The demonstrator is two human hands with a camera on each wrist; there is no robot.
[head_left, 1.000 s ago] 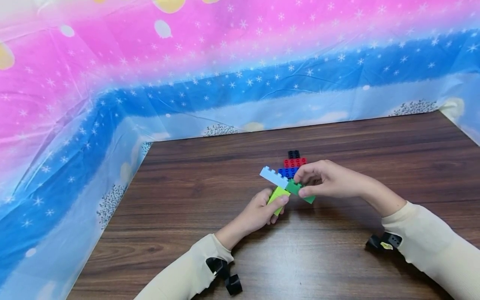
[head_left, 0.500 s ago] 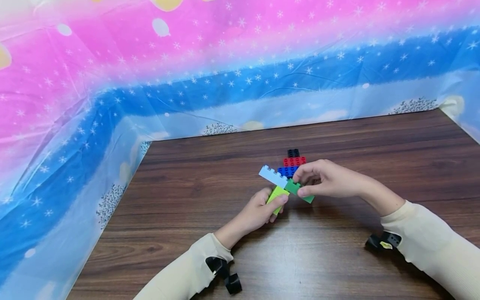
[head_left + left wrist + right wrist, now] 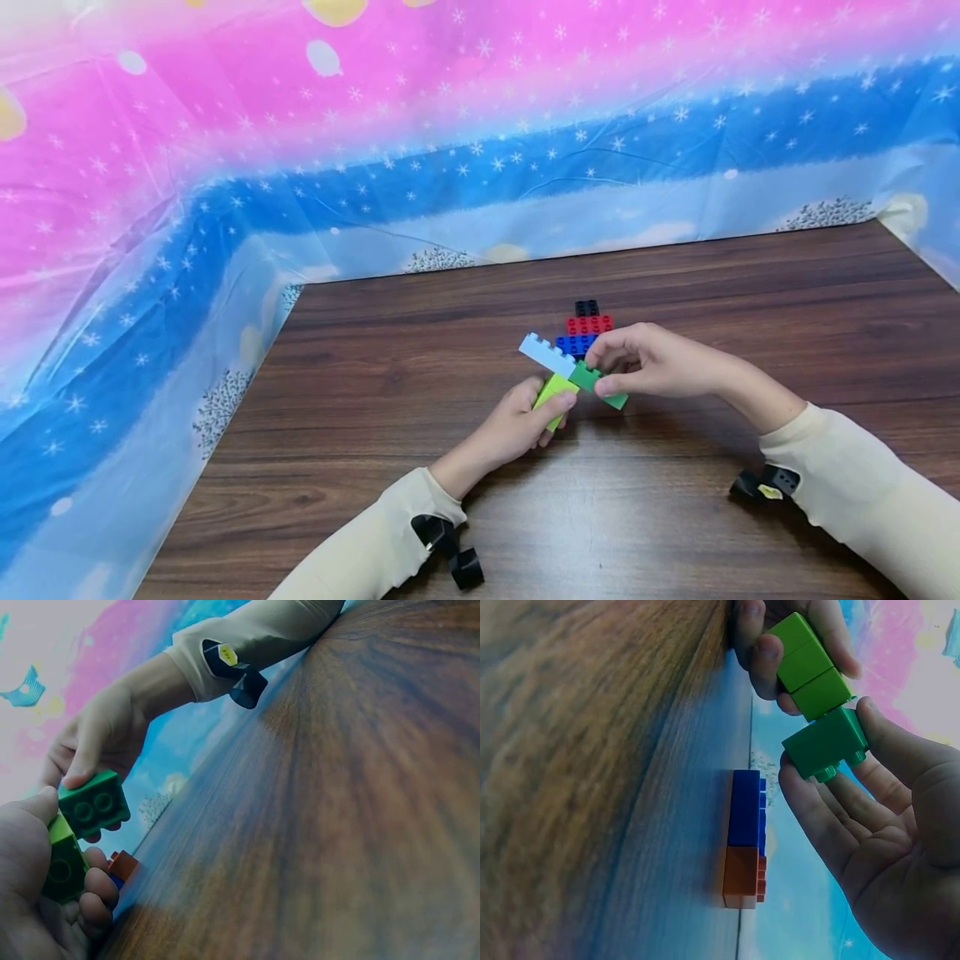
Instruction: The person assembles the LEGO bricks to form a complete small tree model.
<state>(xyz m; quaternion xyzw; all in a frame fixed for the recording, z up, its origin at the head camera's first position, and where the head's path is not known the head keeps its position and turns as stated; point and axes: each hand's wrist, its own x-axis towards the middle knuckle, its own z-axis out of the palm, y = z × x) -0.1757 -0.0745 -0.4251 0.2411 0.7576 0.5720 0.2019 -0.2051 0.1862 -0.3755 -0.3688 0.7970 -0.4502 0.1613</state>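
"Gripping what, our left hand (image 3: 519,417)?"

"The lime brick (image 3: 556,387), held above the surface (image 3: 375,375), pointing away toward the light-blue brick (image 3: 546,354), whose long axis runs far-left to near-right."

"How far along?"

"The blue brick (image 3: 574,345), red brick (image 3: 588,326) and black brick (image 3: 587,308) lie apart in a row; the green brick (image 3: 583,375), pinched by our right hand (image 3: 648,362), looks joined to ours. What's left, we cannot tell."

Left hand (image 3: 517,427) has a lime piece (image 3: 552,395), right hand (image 3: 658,364) pinches a green brick (image 3: 585,376), and there's a light blue brick (image 3: 546,354) right up against both. Blue brick (image 3: 574,345), red brick (image 3: 588,325), black brick (image 3: 587,308) lined up behind on the wood-look table (image 3: 390,367), snowflake backdrop (image 3: 465,150) past that.
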